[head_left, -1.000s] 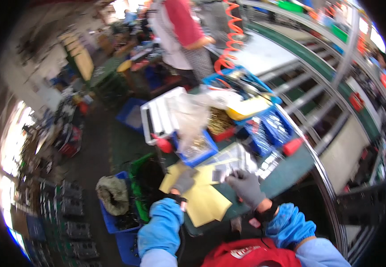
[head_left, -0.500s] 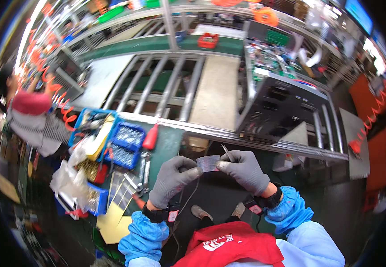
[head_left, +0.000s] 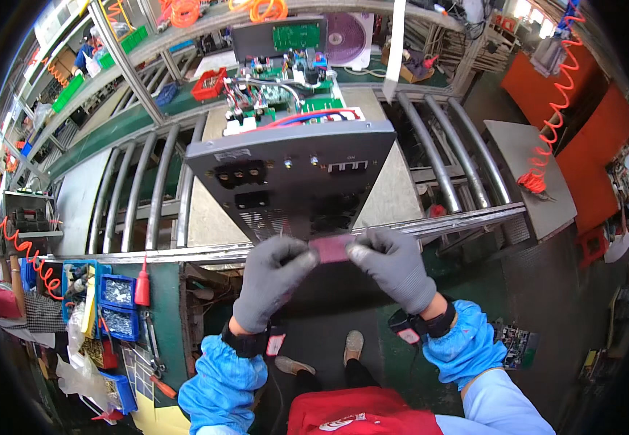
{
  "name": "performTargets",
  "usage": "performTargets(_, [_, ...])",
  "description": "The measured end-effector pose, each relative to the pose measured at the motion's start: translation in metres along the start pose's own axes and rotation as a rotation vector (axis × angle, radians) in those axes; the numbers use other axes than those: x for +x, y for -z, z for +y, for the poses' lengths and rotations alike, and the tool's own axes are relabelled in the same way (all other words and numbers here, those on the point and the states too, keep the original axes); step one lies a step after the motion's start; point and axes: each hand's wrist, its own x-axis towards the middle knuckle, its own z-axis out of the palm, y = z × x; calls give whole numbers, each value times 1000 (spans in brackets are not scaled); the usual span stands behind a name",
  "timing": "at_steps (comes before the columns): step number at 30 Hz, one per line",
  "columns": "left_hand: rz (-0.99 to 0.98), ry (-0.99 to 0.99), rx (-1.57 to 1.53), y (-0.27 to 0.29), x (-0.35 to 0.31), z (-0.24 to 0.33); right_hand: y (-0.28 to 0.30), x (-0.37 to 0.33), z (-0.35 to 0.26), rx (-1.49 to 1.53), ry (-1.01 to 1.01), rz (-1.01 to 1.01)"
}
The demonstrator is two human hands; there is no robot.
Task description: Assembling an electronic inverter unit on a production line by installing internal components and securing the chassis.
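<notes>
Left hand [head_left: 269, 279] wears a gray glove & pinches the L end of a small pink tag [head_left: 332, 249] btwn thumb & finger. Right hand [head_left: 393, 268], gray glove too, pinches the R end. So the tag is held up btwn both hands, mid-frame, w/ the low edge of a big dark box behind it. Can't tell if tag & box touch. Tag is a bit blurry.

Going L to R: a person in red [head_left: 4, 301] is at the far L edge, nr a curly orange hose [head_left: 23, 252]. Lower L of frame has a green table [head_left: 173, 319] w/ blue bins [head_left: 120, 307] of small shiny bits, a red bottle [head_left: 142, 286] just beside them & yellow paper [head_left: 162, 420] at the bottom. Metal rollers [head_left: 163, 190] run thru upper L. Top ctr: the dark box [head_left: 293, 170] leans, w/ green boards & wires [head_left: 285, 101] behind its top edge. More rollers sit R of it. Upper R has another curly hose [head_left: 555, 112], also orange, & big orange panels [head_left: 590, 148]. Lower R: a circuit board [head_left: 519, 346] is down nr the blue sleeve [head_left: 467, 344].
</notes>
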Motion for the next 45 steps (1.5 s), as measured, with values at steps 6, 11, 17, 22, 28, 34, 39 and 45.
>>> performTargets(6, [251, -147, 80, -36, 49, -17, 15, 54, 27, -89, 208, 188])
performTargets(11, [345, -178, 30, -50, 67, -23, 13, 76, 42, -102, 315, 257])
performTargets(17, [510, -371, 287, -57, 72, -22, 6, 87, 57, -78, 455, 350])
performTargets(22, [568, -384, 305, -57, 76, -25, -1, 94, 64, 22, 525, 393])
performTargets(28, [606, -410, 298, -58, 79, -31, -3, 94, 63, 20, 487, 397])
performTargets(34, [628, -414, 317, -60, 79, -32, -6, 94, 63, 16, 484, 424])
performTargets(39, [646, -431, 336, -64, 80, -32, -8, 93, 62, 18, 492, 444])
performTargets(45, [688, -418, 318, -66, 81, -32, -6, 94, 62, -65, 511, 455])
